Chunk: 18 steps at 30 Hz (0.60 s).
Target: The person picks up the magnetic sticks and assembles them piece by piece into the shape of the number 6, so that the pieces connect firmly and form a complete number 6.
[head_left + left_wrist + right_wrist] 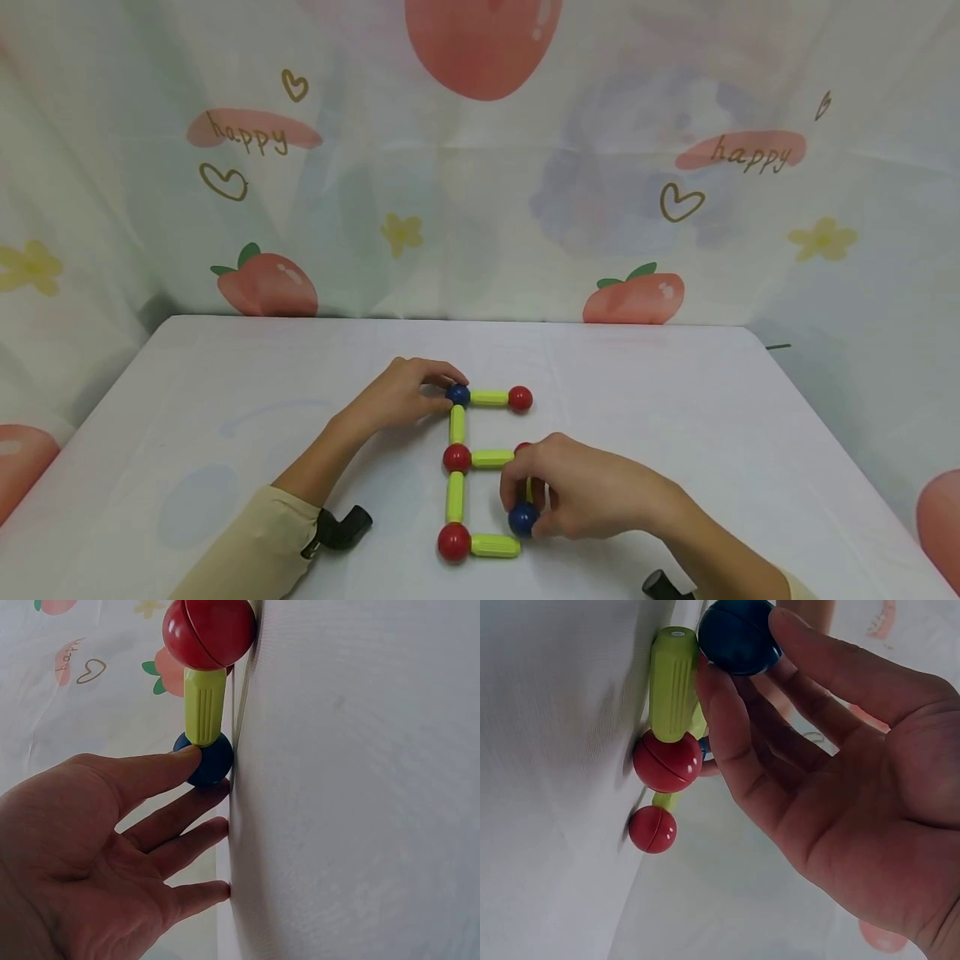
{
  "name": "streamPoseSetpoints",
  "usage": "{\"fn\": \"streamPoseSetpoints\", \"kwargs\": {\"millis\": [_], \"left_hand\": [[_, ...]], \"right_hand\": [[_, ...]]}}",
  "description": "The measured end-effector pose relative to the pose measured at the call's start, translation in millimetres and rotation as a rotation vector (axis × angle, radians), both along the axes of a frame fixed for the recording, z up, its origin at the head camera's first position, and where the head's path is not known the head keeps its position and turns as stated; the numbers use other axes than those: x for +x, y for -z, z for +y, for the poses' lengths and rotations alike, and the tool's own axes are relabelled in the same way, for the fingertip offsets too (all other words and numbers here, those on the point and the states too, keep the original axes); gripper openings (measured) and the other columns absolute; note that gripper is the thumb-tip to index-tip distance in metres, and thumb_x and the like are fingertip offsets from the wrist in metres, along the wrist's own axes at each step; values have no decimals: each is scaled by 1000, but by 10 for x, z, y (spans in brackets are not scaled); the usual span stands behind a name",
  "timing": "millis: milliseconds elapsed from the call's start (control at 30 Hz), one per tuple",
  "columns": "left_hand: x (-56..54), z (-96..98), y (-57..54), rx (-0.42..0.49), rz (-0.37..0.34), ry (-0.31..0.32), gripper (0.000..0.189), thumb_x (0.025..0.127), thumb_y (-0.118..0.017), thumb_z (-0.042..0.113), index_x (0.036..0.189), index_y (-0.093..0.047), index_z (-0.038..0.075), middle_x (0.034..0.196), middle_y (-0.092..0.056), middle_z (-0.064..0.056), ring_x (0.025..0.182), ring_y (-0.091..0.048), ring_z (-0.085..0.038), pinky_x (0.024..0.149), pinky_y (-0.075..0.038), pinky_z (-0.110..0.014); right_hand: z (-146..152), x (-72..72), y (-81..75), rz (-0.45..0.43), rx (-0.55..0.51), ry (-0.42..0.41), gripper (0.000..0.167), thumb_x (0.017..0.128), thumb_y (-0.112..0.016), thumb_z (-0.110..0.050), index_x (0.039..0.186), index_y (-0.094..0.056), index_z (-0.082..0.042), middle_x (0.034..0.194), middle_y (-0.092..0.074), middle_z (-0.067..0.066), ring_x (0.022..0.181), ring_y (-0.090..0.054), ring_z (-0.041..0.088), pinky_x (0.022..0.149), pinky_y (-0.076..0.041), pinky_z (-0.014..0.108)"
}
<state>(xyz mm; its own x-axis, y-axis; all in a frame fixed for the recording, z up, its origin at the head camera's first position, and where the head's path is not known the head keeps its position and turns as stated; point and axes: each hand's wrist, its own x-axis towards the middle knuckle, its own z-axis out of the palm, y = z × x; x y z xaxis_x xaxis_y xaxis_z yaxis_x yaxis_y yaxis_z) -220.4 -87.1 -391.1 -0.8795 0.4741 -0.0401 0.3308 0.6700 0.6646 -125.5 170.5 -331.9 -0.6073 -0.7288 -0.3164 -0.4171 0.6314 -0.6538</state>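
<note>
On the white table lies a flat figure of magnetic balls and yellow-green rods. My left hand [401,392] pinches the dark blue ball [458,395] at its far left corner, thumb and a fingertip against it in the left wrist view. From there a rod [490,398] runs to a red ball [521,399]. My right hand [592,487] holds another blue ball [523,519] between thumb and fingers, at the near right. In the right wrist view, the bare end of a rod [673,690] is close beside that ball. The hand partly hides a red ball [523,448] and a rod behind.
Down the left side, a middle red ball [457,458] and a near red ball [454,542] are joined by a rod [455,497]. Black wrist cameras jut from both wrists. A printed curtain [480,208] hangs behind the table's [675,392] far edge.
</note>
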Motion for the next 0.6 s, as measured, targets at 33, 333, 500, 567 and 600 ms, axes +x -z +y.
{"fn": "streamPoseSetpoints", "kwargs": {"millis": [33,333,500,567,600], "left_hand": [[0,0,1,0,0,0,32,95,-76,13,125,-74,24,124,-76,-3,128,-65,-24,114,-46,-52],[0,-2,5,5,4,4,32,95,-76,14,125,-74,24,122,-77,-2,126,-66,-24,113,-47,-52],[-1,-5,4,8,3,9,32,95,-76,13,125,-74,23,122,-77,-3,126,-66,-24,113,-47,-52],[-1,-6,4,7,4,10,32,95,-76,13,125,-74,24,122,-77,-2,126,-66,-24,113,-46,-52],[-1,-6,3,8,4,10,32,95,-76,13,125,-74,23,122,-77,-2,127,-66,-24,113,-46,-52]], "right_hand": [[-5,5,1,-2,7,-6,27,84,-86,-9,100,-73,-26,91,-64,-17,83,-63,5,73,-54,21],[-21,23,8,4,43,-43,29,81,-88,-8,97,-70,-26,88,-63,-19,79,-61,3,71,-54,20],[-16,25,17,5,54,-54,32,80,-89,-8,95,-68,-27,87,-61,-18,78,-59,3,71,-53,20],[-15,27,25,11,57,-63,33,79,-89,-7,93,-66,-27,85,-60,-17,78,-58,3,71,-53,19],[-16,27,30,15,59,-68,34,78,-89,-6,92,-66,-27,84,-59,-16,78,-57,3,71,-52,19]]}}
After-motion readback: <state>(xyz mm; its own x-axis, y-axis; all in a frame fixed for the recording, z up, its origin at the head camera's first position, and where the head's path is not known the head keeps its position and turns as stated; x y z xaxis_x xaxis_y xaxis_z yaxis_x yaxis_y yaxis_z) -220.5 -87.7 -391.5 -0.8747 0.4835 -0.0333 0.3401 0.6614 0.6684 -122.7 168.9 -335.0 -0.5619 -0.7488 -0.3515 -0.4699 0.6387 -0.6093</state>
